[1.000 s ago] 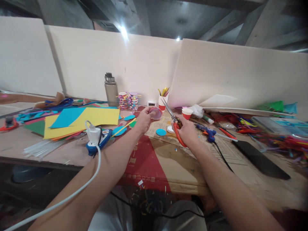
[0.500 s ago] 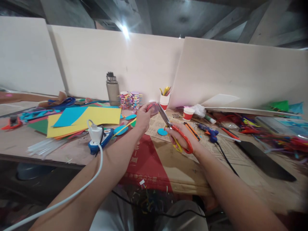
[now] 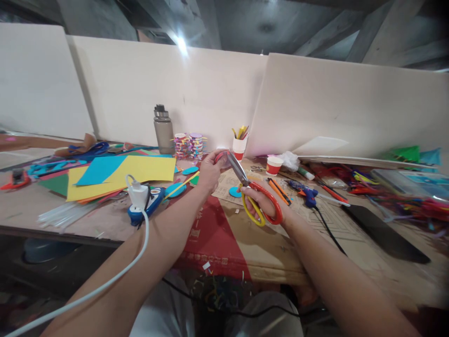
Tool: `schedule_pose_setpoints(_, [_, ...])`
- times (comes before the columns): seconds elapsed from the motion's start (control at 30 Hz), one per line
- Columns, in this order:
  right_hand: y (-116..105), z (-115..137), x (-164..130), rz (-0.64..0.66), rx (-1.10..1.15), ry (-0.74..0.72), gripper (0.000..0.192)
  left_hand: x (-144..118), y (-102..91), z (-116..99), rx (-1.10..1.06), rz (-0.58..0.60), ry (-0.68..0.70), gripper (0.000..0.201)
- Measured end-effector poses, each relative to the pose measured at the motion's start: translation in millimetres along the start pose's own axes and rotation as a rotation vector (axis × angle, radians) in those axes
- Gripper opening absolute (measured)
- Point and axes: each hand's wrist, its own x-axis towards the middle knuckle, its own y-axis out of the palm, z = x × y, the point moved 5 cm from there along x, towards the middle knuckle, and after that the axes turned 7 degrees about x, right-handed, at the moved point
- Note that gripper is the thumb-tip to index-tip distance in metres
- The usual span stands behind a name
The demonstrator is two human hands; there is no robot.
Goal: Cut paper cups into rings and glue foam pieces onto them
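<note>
My left hand (image 3: 211, 168) is closed on a round red-edged piece (image 3: 222, 159), which looks like part of a paper cup; the fingers cover much of it. In my right hand (image 3: 260, 199) is a pair of scissors (image 3: 240, 169) with one red and one yellow handle loop. The scissor blades point up and left, their tips at the edge of the round piece. Below the blades, a blue disc (image 3: 235, 192) lies on the cardboard. A small pale scrap (image 3: 237, 211) is near the scissor handles.
Coloured sheets (image 3: 147, 168) and a blue power strip (image 3: 135, 216) with a white cable lie left. Behind stand a bottle (image 3: 163, 131), two decorated stacks (image 3: 181, 146) and a pencil cup (image 3: 239, 149). Rightward are a red paper cup (image 3: 273, 166), a glue gun (image 3: 308, 196) and a black slab (image 3: 386, 234).
The scissor handles have spread a little, with the yellow loop shifting left. A small pale scrap now shows below the blades. My left hand stays nearly in place.
</note>
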Motion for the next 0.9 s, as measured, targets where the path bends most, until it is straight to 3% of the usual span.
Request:
schedule_pose_setpoints(0.67, [1,-3,0,-0.035,0.03,0.059,0.031,0,3.4,-1,-0.012,0.006,-0.002,0.035])
schedule_pose_setpoints(0.77, [-1,-4,1,-0.022,0.004,0.038,0.032,2,0.3,2,-0.096,-0.012,-0.055,0.03])
schedule_pose_setpoints(0.9, [-7,-13,4,-0.048,0.059,0.078,0.041,5,-4.9,9,-0.266,-0.053,-0.229,0.026])
